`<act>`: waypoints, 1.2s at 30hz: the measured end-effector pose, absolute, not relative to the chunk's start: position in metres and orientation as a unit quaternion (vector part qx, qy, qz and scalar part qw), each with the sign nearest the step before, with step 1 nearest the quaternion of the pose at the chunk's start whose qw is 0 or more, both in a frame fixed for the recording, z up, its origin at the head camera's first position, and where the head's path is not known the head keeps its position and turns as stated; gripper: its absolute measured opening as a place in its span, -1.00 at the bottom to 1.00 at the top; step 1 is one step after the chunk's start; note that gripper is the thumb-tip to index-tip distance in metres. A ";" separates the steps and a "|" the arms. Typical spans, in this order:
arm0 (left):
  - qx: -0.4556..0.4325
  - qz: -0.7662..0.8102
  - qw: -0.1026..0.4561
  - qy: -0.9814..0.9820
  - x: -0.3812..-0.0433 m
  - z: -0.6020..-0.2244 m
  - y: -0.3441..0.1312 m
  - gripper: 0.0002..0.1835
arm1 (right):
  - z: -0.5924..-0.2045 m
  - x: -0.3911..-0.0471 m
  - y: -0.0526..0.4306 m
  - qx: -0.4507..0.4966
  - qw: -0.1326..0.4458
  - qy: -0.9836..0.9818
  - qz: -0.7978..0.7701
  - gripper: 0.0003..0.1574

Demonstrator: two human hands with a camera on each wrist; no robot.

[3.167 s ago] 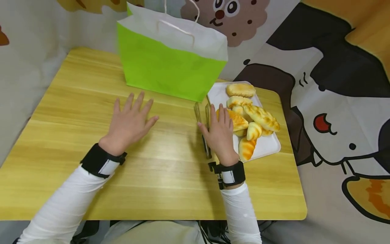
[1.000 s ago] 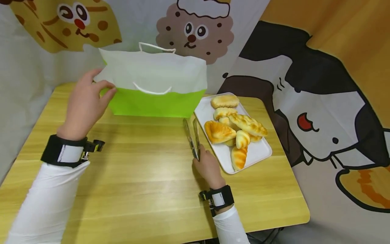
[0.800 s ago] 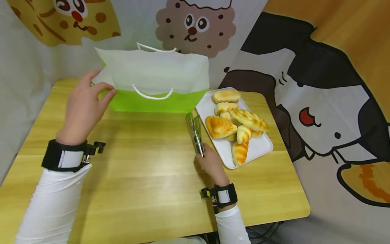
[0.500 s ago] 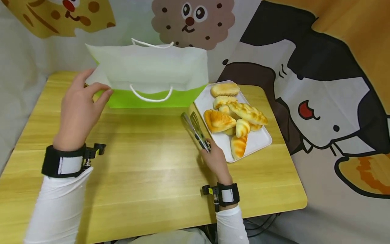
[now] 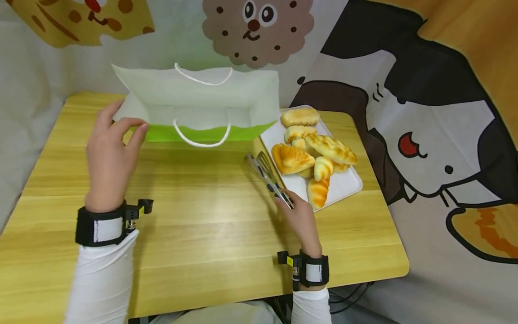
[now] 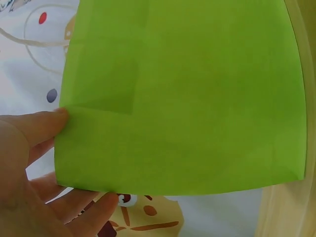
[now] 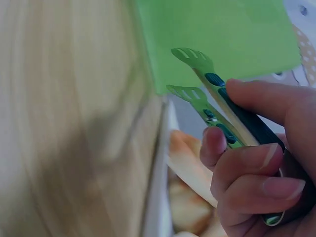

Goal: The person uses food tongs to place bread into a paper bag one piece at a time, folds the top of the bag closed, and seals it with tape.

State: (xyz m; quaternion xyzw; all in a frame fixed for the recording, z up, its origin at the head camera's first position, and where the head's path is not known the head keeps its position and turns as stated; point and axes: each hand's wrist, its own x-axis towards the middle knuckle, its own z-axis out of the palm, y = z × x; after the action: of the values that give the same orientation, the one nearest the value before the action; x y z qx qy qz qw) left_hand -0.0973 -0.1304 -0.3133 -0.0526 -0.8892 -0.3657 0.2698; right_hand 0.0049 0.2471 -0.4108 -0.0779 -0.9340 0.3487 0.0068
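Note:
A green paper bag (image 5: 202,135) with a white inside and white cord handles stands at the back of the table. Its mouth gapes toward me, showing the bottom. My left hand (image 5: 111,153) pinches the bag's left edge between thumb and fingers; in the left wrist view the thumb lies on the green side (image 6: 187,98). With its fingers curled round the handles, my right hand (image 5: 301,218) grips metal food tongs (image 5: 269,177) in front of the tray. In the right wrist view the slotted tips of the tongs (image 7: 197,76) are spread apart, with nothing between them.
Right of the tongs, a white tray (image 5: 346,191) bears several bread pieces: a folded pastry (image 5: 292,158), a braided loaf (image 5: 332,149), small rolls (image 5: 318,192) and others. The wooden table (image 5: 194,234) extends to my lap. A printed curtain (image 5: 437,121) hangs behind and right.
Both hands were spread flat before. My right hand has picked up the tongs from the table and turned them. My left hand has taken the bag's left edge, and its mouth now gapes wider.

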 end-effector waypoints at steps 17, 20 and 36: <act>-0.041 -0.369 0.280 -0.886 -0.086 -0.314 -0.121 -0.71 | -0.361 0.050 0.279 -0.173 0.067 -0.945 0.269 -0.40; -0.041 -0.368 0.280 -0.886 -0.085 -0.316 -0.120 -0.72 | -0.354 0.058 0.284 -0.196 0.083 -0.946 0.244 -0.40; -0.020 -0.362 0.273 -0.891 -0.079 -0.316 -0.123 -0.73 | -0.326 0.095 0.300 -0.301 0.102 -0.934 0.161 -0.37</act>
State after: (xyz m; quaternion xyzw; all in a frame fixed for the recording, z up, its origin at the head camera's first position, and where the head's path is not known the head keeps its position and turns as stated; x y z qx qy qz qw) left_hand -0.0795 -0.1228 -0.3160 -0.0203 -0.8909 -0.3623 0.2732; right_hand 0.0947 0.3004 -0.3262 -0.3012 -0.9343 0.1615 0.1019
